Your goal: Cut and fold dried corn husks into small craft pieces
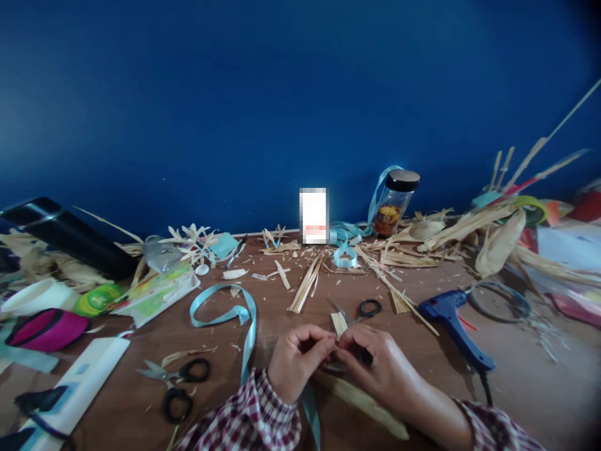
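Note:
Both hands meet low in the middle of the head view, fingertips pinched close together. My left hand and my right hand grip a small pale strip of corn husk, whose end sticks up between them; its lower part is hidden by the fingers. A longer greenish husk strip lies beneath my right hand. Just behind the fingers rests a pair of scissors, partly covered. Light-blue ribbon curls on the table left of my left hand, and a further length runs down below the wrist.
More scissors lie open at the left. A blue glue gun is at the right, its cable trailing forward. Farther back are a dark-lidded jar, husk scraps and a black bottle. A white power strip sits front left.

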`<state>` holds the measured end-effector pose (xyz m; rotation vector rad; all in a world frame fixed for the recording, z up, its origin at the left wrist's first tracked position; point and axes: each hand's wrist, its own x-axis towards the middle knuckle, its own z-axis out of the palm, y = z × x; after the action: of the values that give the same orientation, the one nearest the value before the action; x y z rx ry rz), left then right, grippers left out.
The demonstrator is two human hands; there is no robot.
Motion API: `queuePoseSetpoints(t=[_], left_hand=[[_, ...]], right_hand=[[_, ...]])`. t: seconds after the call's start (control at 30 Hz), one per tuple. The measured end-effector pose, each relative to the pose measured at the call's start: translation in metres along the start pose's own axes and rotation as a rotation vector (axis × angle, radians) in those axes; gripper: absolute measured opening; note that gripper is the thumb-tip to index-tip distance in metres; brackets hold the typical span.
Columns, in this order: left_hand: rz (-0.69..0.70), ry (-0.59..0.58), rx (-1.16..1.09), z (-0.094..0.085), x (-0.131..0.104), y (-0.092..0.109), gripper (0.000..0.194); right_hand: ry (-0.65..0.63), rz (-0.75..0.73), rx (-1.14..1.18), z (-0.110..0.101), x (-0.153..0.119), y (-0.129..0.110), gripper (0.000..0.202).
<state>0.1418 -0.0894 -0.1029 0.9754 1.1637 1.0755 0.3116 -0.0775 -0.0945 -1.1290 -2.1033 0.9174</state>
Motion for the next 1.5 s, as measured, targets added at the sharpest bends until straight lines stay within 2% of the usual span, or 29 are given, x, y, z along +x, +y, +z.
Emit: queuePoseSetpoints(t=[0.17, 0.4, 0.7, 0.8, 0.9, 0.97, 1.07, 1.2, 1.33, 1.5], left_hand=[[0.068, 0.067, 0.138, -0.002, 0.0, -0.002, 0.018], [0.343, 0.125, 0.542, -0.006, 0.002, 0.01, 0.012], [0.433, 0.209, 0.586, -0.006, -0.009, 0.023, 0.01], [0.411, 0.239, 0.595, -0.016, -0.013, 0.038, 0.012], [0.302, 0.32, 0.671, -0.039, 0.0, 0.055, 0.017], [0.209, 0.362, 0.734, -0.056, 0.02, 0.062, 0.019], [0.104, 0.353, 0.778, -0.078, 0.057, 0.064, 0.021], [-0.034, 0.342, 0.9, -0.093, 0.092, 0.056, 0.02], [-0.041, 0.361, 1.018, -0.1, 0.1, 0.056, 0.024], [0.063, 0.392, 1.063, -0.103, 0.093, 0.062, 0.03]], right_hand=[[-0.017, 0.016, -0.043, 0.003, -0.002, 0.004, 0.015], [0.115, 0.005, -0.108, 0.001, -0.001, 0.006, 0.013], [0.222, 0.002, -0.084, 0.003, 0.0, 0.012, 0.02], [0.285, 0.014, -0.01, 0.003, -0.001, 0.011, 0.021], [0.344, 0.036, 0.044, 0.001, 0.0, 0.01, 0.023], [0.344, 0.051, 0.076, 0.0, 0.001, 0.011, 0.024], [0.316, 0.055, 0.103, 0.001, 0.002, 0.014, 0.023], [0.313, 0.008, 0.054, 0.005, 0.002, 0.018, 0.021], [0.303, -0.014, 0.018, 0.005, 0.001, 0.019, 0.02], [0.308, -0.003, -0.053, 0.002, 0.004, 0.022, 0.011]])
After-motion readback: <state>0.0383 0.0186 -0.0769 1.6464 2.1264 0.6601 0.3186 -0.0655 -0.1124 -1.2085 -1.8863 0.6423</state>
